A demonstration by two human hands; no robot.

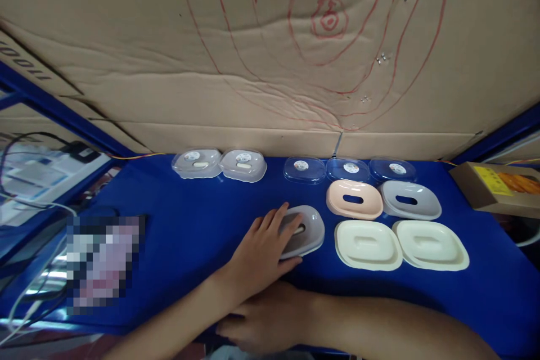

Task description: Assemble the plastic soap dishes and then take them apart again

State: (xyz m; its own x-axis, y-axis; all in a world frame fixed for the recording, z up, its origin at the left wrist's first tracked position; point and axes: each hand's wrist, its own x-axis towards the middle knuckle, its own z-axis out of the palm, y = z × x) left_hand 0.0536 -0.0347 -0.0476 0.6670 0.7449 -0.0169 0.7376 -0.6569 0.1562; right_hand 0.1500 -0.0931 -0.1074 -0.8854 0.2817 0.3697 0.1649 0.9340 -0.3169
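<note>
My left hand [264, 244] reaches over a grey soap dish [314, 230] with a pale base under its rim. Its thumb lies at the near edge and the fingers lie across the dish to the far edge, one over the slot. Below, my right hand [261, 320] is in shadow at the front of the table, under the left wrist. Its fingers point left and look curled; what they hold, if anything, is hidden. To the right are two cream bases [369, 259], a peach dish tray [355, 211] and a grey dish tray [411, 214].
Clear lids [304, 176] with round stickers line the back of the blue table [189, 236]. Two lidded grey soap dishes [197, 171] stand at the back left. Cables [34, 202] and a blurred patch [109, 259] are left, a cardboard box [481, 191] right. Cardboard [253, 95] walls the back.
</note>
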